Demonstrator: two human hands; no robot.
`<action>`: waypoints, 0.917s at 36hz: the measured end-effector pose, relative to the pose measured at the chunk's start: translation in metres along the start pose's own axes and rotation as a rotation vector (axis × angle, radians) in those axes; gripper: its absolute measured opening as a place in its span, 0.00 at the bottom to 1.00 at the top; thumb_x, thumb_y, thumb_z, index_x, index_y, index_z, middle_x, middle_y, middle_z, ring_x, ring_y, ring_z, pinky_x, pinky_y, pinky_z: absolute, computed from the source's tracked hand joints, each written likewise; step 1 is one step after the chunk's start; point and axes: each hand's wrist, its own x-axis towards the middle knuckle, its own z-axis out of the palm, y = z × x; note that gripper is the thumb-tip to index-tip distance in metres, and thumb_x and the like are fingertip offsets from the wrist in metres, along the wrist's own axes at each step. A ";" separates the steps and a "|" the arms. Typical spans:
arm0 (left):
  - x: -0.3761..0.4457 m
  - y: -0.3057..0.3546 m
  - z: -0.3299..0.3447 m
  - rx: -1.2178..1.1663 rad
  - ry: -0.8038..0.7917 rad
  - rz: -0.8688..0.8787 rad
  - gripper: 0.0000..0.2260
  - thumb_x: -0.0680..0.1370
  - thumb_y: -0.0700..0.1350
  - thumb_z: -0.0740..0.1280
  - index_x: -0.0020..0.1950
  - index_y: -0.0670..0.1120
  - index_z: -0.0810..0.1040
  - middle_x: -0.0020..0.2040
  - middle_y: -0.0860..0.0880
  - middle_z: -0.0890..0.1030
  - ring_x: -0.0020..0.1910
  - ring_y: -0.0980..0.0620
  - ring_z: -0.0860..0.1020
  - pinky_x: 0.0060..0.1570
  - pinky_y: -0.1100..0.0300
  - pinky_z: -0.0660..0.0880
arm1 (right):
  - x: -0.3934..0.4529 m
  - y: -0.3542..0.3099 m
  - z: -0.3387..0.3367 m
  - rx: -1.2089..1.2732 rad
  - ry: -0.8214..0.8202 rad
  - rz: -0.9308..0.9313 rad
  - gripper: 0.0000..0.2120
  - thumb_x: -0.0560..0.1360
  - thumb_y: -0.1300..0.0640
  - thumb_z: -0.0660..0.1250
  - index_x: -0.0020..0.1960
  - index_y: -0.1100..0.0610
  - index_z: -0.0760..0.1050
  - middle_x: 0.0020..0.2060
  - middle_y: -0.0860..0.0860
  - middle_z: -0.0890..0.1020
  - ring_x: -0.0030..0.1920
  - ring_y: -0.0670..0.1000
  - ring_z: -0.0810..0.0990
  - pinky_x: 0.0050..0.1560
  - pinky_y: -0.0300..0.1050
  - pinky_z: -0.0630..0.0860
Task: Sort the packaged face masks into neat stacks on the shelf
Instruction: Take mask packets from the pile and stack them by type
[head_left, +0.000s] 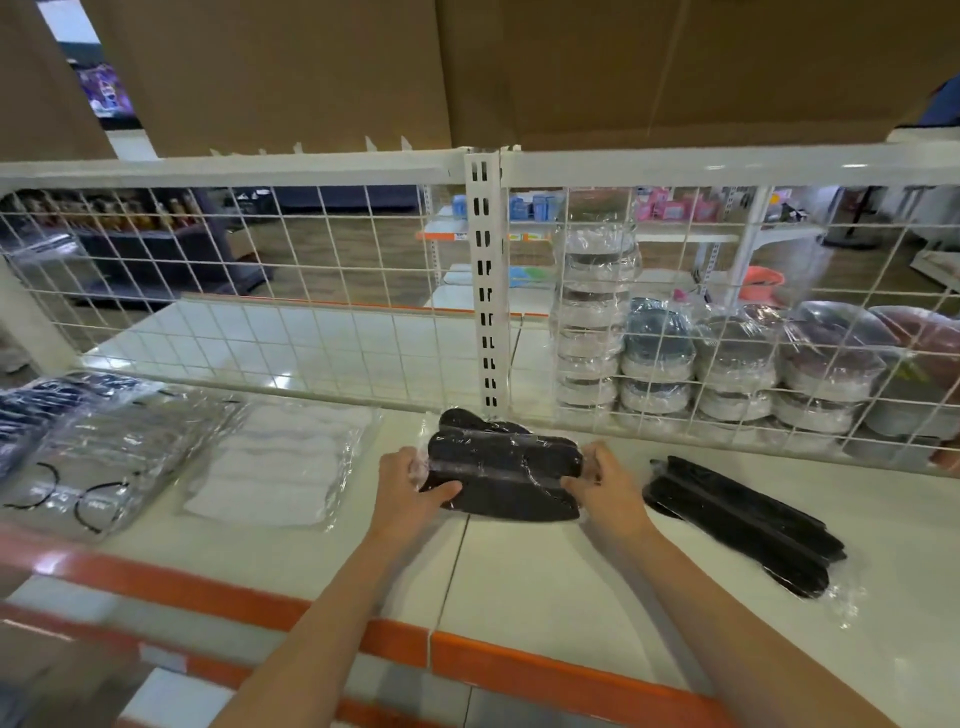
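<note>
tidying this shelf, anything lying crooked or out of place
Yes: the black mask pack to the right lies diagonally across the shelf, apart from the others. The pack in both hands sits roughly square to the wire grid.

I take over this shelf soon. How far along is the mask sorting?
Done, by the look of it: white masks and clear packs lie in piles at the left of the shelf. In hand: the left hand and right hand grip a stack of black masks at its ends. Left: another black pack lies askew to the right.
</note>
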 end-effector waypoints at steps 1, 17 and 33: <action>-0.001 -0.002 0.000 0.068 0.017 -0.006 0.19 0.66 0.36 0.76 0.41 0.42 0.65 0.47 0.46 0.66 0.45 0.52 0.69 0.39 0.70 0.71 | -0.001 -0.001 0.001 -0.026 0.006 -0.011 0.15 0.72 0.70 0.67 0.41 0.50 0.69 0.43 0.54 0.77 0.48 0.57 0.77 0.53 0.60 0.77; 0.010 -0.003 -0.033 0.007 -0.209 0.014 0.17 0.69 0.31 0.72 0.49 0.45 0.69 0.50 0.49 0.77 0.50 0.54 0.76 0.39 0.74 0.74 | 0.001 -0.011 0.019 -0.084 -0.025 -0.041 0.14 0.72 0.74 0.63 0.43 0.56 0.68 0.41 0.50 0.75 0.44 0.49 0.74 0.36 0.31 0.70; 0.093 0.015 -0.196 0.263 -0.189 -0.029 0.22 0.70 0.37 0.74 0.56 0.44 0.65 0.51 0.44 0.77 0.52 0.43 0.77 0.54 0.50 0.73 | 0.005 -0.091 0.141 -0.108 -0.334 -0.013 0.08 0.74 0.60 0.68 0.52 0.57 0.72 0.41 0.54 0.75 0.41 0.50 0.76 0.42 0.42 0.76</action>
